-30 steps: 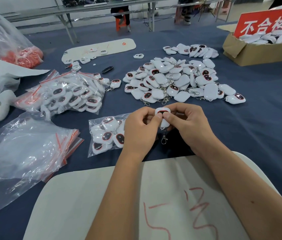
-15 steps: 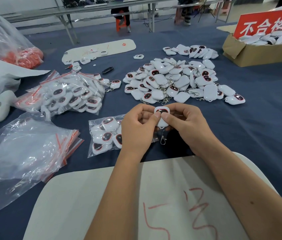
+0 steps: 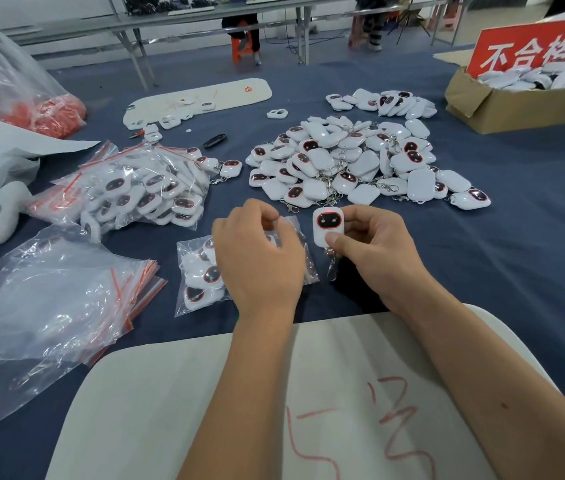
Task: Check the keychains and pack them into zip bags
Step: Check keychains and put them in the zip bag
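Observation:
My right hand (image 3: 378, 258) holds one white keychain (image 3: 328, 225) upright, thumb on its lower face; its dark red-rimmed screen faces me and the metal clasp hangs below. My left hand (image 3: 257, 258) is off the keychain, over a small zip bag (image 3: 198, 282) with several keychains inside. Its curled fingers pinch the bag's top edge. A big heap of loose keychains (image 3: 343, 164) lies just beyond both hands on the blue cloth.
Filled zip bags (image 3: 142, 192) are heaped at the left, with a stack of empty zip bags (image 3: 59, 296) nearer me. A cardboard box (image 3: 482, 105) of keychains with a red sign (image 3: 534, 46) stands at the back right. A white board (image 3: 205, 393) lies under my forearms.
My left hand let go of the keychain and moved left onto the small zip bag. My right hand keeps the keychain and has turned its screen toward me.

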`<state>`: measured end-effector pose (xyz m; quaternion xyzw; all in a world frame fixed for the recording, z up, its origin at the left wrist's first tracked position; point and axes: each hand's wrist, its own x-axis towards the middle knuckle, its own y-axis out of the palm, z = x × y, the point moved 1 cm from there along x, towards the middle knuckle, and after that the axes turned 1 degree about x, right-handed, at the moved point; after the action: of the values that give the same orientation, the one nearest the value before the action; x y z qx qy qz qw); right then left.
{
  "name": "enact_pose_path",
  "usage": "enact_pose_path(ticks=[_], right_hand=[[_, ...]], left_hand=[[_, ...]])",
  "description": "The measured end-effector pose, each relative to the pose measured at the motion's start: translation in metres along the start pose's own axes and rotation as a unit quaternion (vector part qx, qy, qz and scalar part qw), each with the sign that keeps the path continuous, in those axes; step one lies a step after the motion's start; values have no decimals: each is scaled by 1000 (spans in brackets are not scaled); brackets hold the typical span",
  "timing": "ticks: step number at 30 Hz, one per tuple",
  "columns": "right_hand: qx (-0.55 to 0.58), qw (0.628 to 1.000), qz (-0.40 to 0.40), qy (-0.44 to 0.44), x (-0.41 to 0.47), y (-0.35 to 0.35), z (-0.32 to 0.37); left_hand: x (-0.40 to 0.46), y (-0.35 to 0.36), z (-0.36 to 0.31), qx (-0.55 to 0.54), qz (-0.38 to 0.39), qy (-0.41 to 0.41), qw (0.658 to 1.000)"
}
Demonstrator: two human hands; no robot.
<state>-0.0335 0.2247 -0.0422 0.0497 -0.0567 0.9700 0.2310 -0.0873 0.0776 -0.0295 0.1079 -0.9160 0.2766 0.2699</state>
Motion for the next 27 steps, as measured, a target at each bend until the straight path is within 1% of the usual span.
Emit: enact_pose_path(ticks=[1, 3, 5, 8, 11, 16, 21, 24, 27], right_hand=[[0, 1000, -8, -2, 0, 1, 0], [17, 1000, -19, -3, 0, 1, 0], [21, 1000, -21, -2, 0, 0, 0], [18, 999, -31, -2, 1, 0, -2], [48, 998, -38, -3, 1, 0, -2], [107, 993, -42, -31, 1, 3, -1], [164, 982, -88, -23, 3, 4, -3], [178, 978, -104, -8, 4, 4, -2], [176, 980, -93, -6, 4, 4, -2]], left_hand=[[0, 1, 2, 47, 9, 3, 999], [-1, 4, 5, 126, 55, 0, 991], [-2, 8, 4, 209, 104, -9, 972], [-3, 11, 3, 269, 139, -21, 953], [-3, 10, 2, 279, 148, -29, 948], [-2, 12, 1, 282, 160, -33, 945], [-6, 18, -5, 295, 178, -20, 939], [-6, 17, -5, 276, 178, -27, 944], [-2, 12, -5, 239, 190, -38, 951]])
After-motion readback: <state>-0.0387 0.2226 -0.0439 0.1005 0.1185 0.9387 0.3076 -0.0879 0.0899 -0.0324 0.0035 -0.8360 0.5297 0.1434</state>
